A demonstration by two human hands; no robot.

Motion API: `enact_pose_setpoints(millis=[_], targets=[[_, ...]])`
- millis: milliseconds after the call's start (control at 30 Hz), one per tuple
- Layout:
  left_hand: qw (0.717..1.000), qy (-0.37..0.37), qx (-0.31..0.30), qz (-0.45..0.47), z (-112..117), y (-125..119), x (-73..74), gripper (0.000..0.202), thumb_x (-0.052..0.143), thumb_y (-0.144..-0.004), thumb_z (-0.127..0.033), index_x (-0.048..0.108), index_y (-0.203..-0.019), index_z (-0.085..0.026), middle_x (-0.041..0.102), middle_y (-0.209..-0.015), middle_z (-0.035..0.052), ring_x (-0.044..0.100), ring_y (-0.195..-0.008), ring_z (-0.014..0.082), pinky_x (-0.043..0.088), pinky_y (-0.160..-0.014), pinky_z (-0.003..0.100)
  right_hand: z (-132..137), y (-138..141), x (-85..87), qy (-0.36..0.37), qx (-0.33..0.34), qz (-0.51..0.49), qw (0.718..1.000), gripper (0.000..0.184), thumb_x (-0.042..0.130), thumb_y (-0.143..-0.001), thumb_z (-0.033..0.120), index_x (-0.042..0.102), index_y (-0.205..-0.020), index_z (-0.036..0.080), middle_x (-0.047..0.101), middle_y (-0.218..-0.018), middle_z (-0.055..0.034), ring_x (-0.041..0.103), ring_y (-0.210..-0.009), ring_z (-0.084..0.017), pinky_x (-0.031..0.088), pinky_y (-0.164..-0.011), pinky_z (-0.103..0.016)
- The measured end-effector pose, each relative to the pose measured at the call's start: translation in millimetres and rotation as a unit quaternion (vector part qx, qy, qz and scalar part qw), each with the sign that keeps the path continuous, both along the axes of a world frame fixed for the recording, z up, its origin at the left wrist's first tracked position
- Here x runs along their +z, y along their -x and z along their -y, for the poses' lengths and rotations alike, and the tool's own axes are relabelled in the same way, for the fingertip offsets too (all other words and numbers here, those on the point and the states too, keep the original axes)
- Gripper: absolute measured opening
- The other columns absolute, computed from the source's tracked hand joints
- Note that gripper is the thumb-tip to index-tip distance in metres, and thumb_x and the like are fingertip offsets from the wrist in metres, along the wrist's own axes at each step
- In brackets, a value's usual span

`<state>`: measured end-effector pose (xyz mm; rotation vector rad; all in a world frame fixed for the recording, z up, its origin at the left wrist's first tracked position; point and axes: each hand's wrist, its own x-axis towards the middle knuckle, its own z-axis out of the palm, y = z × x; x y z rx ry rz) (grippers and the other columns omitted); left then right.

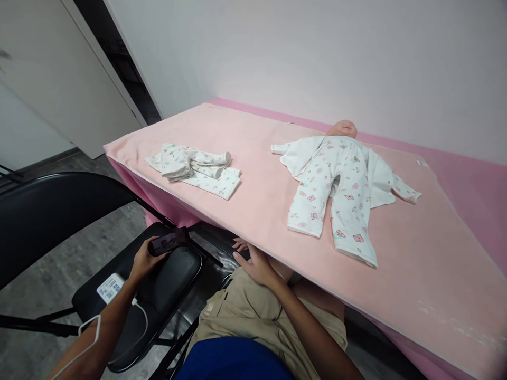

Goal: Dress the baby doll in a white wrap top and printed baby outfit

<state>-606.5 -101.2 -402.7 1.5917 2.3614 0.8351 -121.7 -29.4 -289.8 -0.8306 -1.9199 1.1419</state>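
Observation:
My left hand [142, 262] grips a dark phone [163, 244] held low over the seat of a black folding chair [174, 274]. My right hand [256, 264] rests at my lap beside the table's front edge, fingers apart and holding nothing. On the table, a baby doll [341, 129] lies on its back, its head toward the wall. White patterned trousers [354, 211] and a white top [382, 177] with spread sleeves are laid over it. Left of the doll, a folded set of patterned baby clothes [180, 162] lies on the pink blanket [253, 211].
A white box-shaped device [110, 288] with a printed label lies on the chair seat, and a white cable [144, 316] runs from it. A pink cloth [471, 195] covers the table, which stands against a white wall [317, 58]. A door [67, 68] is at the left.

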Motion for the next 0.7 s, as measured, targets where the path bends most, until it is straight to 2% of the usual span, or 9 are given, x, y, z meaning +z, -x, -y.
enact_pose_setpoints(millis=[167, 333, 500, 700], targets=[[0.999, 0.007, 0.031, 0.029, -10.9, 5.3, -3.0, 0.096, 0.076, -0.072, -0.072, 0.047, -0.147, -0.022, 0.067, -0.138, 0.0146, 0.067, -0.123, 0.0371, 0.055, -0.107, 0.048, 0.4, 0.0, -1.2, -0.004, -0.005, -0.012, 1.0, 0.034, 0.06, -0.108, 0.034, 0.056, -0.141, 0.028, 0.067, -0.128, -0.0069, 0.066, -0.112, -0.021, 0.053, -0.108, -0.043], [0.998, 0.009, 0.048, 0.038, -22.0, 9.1, 1.7, 0.096, 0.077, -0.072, -0.069, 0.046, -0.147, -0.019, 0.063, -0.143, 0.0182, 0.064, -0.129, 0.0406, 0.052, -0.111, 0.05, 1.9, -0.1, -3.0, -0.003, -0.01, -0.025, 1.0, 0.029, 0.059, -0.108, 0.033, 0.058, -0.137, 0.028, 0.067, -0.129, -0.0069, 0.066, -0.11, -0.02, 0.053, -0.108, -0.043], [0.999, 0.004, 0.037, 0.031, -30.8, 20.1, 5.9, 0.093, 0.081, -0.069, -0.065, 0.049, -0.142, -0.018, 0.066, -0.137, 0.0186, 0.067, -0.122, 0.0429, 0.056, -0.104, 0.052, 3.5, -1.3, -1.6, -0.003, -0.012, -0.028, 1.0, 0.023, 0.059, -0.108, 0.032, 0.06, -0.13, 0.027, 0.068, -0.124, -0.006, 0.066, -0.108, -0.019, 0.052, -0.108, -0.042], [0.998, 0.017, 0.03, 0.044, -38.7, 39.5, 3.3, 0.092, 0.083, -0.067, -0.063, 0.049, -0.141, -0.019, 0.064, -0.139, 0.0195, 0.064, -0.128, 0.0439, 0.053, -0.108, 0.056, 4.2, -1.8, -0.6, 0.014, -0.01, -0.018, 1.0, 0.023, 0.06, -0.108, 0.033, 0.061, -0.13, 0.027, 0.068, -0.127, -0.006, 0.066, -0.107, -0.019, 0.052, -0.107, -0.041]])
